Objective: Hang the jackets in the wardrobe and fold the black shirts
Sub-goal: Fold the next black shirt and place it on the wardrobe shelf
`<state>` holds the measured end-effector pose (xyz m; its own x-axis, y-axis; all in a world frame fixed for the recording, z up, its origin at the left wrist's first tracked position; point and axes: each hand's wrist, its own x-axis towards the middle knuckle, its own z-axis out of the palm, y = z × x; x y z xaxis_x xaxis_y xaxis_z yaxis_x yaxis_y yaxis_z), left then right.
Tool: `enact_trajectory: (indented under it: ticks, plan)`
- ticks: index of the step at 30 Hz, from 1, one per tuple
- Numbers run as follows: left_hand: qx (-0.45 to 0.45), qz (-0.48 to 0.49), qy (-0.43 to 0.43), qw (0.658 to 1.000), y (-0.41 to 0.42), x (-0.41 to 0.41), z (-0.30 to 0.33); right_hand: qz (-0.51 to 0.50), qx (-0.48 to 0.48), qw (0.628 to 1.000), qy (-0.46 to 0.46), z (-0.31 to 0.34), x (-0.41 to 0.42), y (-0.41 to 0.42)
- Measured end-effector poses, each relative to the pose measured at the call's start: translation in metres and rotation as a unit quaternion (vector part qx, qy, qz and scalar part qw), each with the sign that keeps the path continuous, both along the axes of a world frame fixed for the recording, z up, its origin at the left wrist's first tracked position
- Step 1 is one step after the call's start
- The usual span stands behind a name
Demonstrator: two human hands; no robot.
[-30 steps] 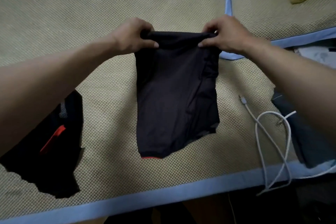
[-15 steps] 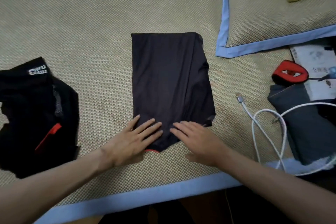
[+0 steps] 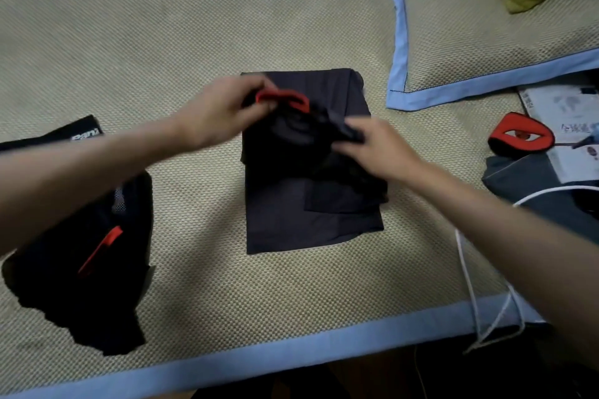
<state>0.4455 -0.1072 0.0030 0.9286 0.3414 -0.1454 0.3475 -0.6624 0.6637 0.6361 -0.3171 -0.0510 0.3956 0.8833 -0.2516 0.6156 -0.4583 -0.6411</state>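
On your far left a second black shirt [image 3: 81, 246] lies crumpled on the woven mat [image 3: 194, 26], not yet folded. Your left hand [image 3: 220, 113] pinches the red-trimmed collar of the centre black shirt [image 3: 311, 204], while your right hand [image 3: 379, 152] grips its bunched edge. This fold looks about halfway; no jackets are in view.

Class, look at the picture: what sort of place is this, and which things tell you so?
Probably a bedroom: a woven bed mat with blue edging, a matching pillow, and a black shirt being folded on it.
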Motion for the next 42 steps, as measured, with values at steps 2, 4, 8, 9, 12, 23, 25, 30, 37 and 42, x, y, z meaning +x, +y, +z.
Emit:
enact_trajectory:
  ticks: [2, 4, 8, 9, 12, 23, 25, 30, 37, 42]
  plan:
    - [0.039, 0.023, -0.007, 0.999, 0.024, 0.023, 0.025, -0.002, 0.019, 1.0, -0.009, 0.029, 0.032, 0.036]
    - [0.07, 0.045, -0.034, 0.996, 0.044, 0.042, 0.047, -0.003, 0.029, 0.999, -0.037, 0.061, 0.051, 0.067]
    - [0.104, 0.135, -0.007, 0.985, 0.058, 0.045, 0.064, -0.035, 0.134, 0.988, -0.074, 0.11, 0.061, 0.088]
    - [0.116, 0.141, -0.006, 0.983, 0.053, 0.039, 0.07, -0.039, 0.174, 0.98, -0.082, 0.116, 0.057, 0.084]
    - [0.141, 0.043, -0.104, 0.984, 0.029, 0.015, 0.084, -0.026, 0.206, 0.964, -0.165, 0.109, 0.036, 0.048]
    - [0.22, -0.27, 0.172, 0.921, -0.119, -0.116, -0.099, 0.252, -0.119, 0.952, -0.123, -0.046, -0.045, -0.087]
    - [0.228, -0.249, 0.188, 0.922, -0.122, -0.109, -0.091, 0.179, -0.077, 0.978, -0.076, -0.033, -0.037, -0.076]
    - [0.205, -0.111, 0.234, 0.944, -0.075, -0.049, -0.069, -0.043, -0.025, 0.993, -0.104, -0.022, 0.011, -0.016]
    - [0.078, 0.13, 0.221, 0.963, 0.062, 0.071, -0.105, -0.027, -0.119, 0.991, -0.049, -0.036, 0.079, 0.094]
    - [0.045, 0.09, 0.19, 0.977, 0.097, 0.107, -0.113, 0.068, -0.217, 0.967, -0.111, -0.04, 0.094, 0.133]
